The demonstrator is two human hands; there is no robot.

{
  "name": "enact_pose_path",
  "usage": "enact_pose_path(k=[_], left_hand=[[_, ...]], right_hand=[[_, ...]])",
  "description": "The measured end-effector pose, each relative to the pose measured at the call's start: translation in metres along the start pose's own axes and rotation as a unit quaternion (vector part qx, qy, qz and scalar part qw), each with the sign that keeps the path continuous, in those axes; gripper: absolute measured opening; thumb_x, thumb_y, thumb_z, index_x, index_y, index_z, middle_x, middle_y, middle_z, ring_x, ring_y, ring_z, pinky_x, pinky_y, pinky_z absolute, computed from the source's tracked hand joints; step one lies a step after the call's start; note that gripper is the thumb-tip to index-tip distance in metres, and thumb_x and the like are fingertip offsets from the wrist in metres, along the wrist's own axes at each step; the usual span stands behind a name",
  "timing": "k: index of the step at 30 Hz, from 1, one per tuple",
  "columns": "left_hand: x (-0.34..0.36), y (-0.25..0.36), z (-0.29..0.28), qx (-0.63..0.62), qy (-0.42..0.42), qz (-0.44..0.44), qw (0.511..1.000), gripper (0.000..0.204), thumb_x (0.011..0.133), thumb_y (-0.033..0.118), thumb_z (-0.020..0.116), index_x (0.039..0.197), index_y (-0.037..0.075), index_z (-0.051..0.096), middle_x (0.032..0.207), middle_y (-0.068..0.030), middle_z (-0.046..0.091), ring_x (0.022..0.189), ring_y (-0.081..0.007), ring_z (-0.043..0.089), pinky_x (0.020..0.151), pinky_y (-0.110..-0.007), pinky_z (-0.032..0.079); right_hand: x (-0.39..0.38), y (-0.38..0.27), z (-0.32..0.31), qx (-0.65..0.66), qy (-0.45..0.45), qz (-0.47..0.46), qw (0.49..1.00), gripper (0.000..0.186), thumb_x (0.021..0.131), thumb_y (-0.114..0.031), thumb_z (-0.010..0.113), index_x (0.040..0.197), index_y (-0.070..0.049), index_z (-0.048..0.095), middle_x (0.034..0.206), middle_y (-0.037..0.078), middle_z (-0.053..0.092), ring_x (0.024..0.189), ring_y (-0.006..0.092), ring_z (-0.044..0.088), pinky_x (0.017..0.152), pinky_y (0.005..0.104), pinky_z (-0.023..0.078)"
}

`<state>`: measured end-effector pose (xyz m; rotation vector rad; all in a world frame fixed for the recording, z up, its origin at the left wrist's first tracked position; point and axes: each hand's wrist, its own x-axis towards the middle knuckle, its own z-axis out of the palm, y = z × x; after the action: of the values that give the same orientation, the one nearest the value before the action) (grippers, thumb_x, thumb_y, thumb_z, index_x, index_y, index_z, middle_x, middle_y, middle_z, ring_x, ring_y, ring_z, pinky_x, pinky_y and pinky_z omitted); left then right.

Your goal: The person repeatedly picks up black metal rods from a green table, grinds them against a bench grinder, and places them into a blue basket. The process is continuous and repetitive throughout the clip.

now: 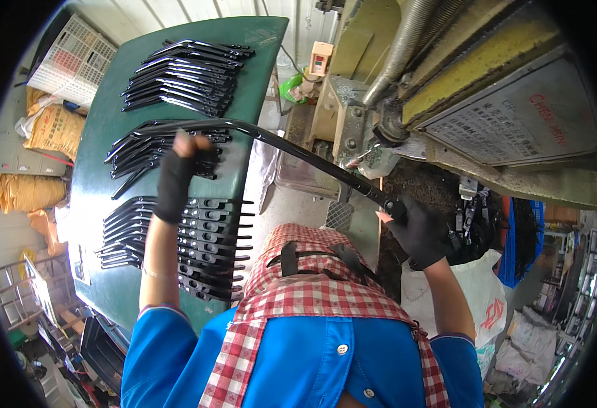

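Observation:
A long, bent black metal bar (291,149) slants across from the green table to my right side. Its near end, which has a fitting with holes, is gripped by my right hand (415,231), in a black fingerless glove. My left hand (184,160), gloved the same way, hovers over the table just below the bar's far part. Its fingers look curled but blurred, and whether they touch the bar cannot be made out. Beneath and beside it lies a middle bunch of bent black bars (137,155). The far bunch (183,78) and the near bunch (206,238) are laid in rows.
The green table (97,183) stands at my left. On the right looms a green-yellow machine (353,129) with a plate of lettering (516,112) and a foot pedal (339,215) below. A white sack (475,299) and blue crate (520,255) sit lower right.

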<state>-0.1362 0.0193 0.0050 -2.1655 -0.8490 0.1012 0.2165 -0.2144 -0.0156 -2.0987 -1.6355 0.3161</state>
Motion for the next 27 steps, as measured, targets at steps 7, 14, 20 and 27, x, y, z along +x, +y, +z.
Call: enact_pose_path(k=[7, 14, 20, 27], left_hand=[[-0.001, -0.006, 0.006, -0.564, -0.019, -0.017, 0.825, 0.044, 0.088, 0.047, 0.061, 0.102, 0.005, 0.059, 0.079, -0.0168, 0.064, 0.077, -0.0369, 0.064, 0.069, -0.046, 0.047], [-0.025, 0.017, 0.020, -0.694, -0.301, -0.005, 0.653, 0.050, 0.098, 0.044, 0.046, 0.083, 0.000, 0.062, 0.065, -0.0239, 0.058, 0.066, -0.0459, 0.056, 0.060, -0.047, 0.043], [-0.017, 0.007, 0.006, -0.616, -0.166, -0.056, 0.768, 0.044, 0.097, 0.045, 0.049, 0.091, 0.004, 0.065, 0.064, -0.0236, 0.057, 0.067, -0.0463, 0.057, 0.058, -0.049, 0.043], [-0.033, 0.016, 0.015, -0.636, -0.250, -0.068, 0.727, 0.040, 0.096, 0.042, 0.051, 0.092, 0.005, 0.066, 0.064, -0.0232, 0.057, 0.065, -0.0455, 0.057, 0.058, -0.049, 0.043]], right_hand=[[0.006, -0.001, -0.030, -0.084, -0.054, -0.085, 0.991, 0.037, 0.072, -0.040, 0.080, 0.086, -0.010, 0.062, 0.068, 0.011, 0.063, 0.060, 0.0322, 0.063, 0.055, 0.0410, 0.048], [0.020, -0.001, -0.035, -0.158, -0.046, -0.170, 0.972, 0.040, 0.072, -0.046, 0.078, 0.083, -0.011, 0.062, 0.063, 0.011, 0.059, 0.060, 0.0321, 0.061, 0.054, 0.0418, 0.046], [0.044, -0.012, -0.055, -0.079, -0.124, -0.131, 0.980, 0.040, 0.072, -0.048, 0.078, 0.083, -0.012, 0.063, 0.060, 0.011, 0.057, 0.059, 0.0329, 0.061, 0.055, 0.0422, 0.046], [0.048, -0.013, -0.043, -0.144, -0.089, -0.169, 0.971, 0.039, 0.070, -0.043, 0.080, 0.090, -0.014, 0.063, 0.068, 0.010, 0.060, 0.067, 0.0323, 0.062, 0.059, 0.0430, 0.047]])
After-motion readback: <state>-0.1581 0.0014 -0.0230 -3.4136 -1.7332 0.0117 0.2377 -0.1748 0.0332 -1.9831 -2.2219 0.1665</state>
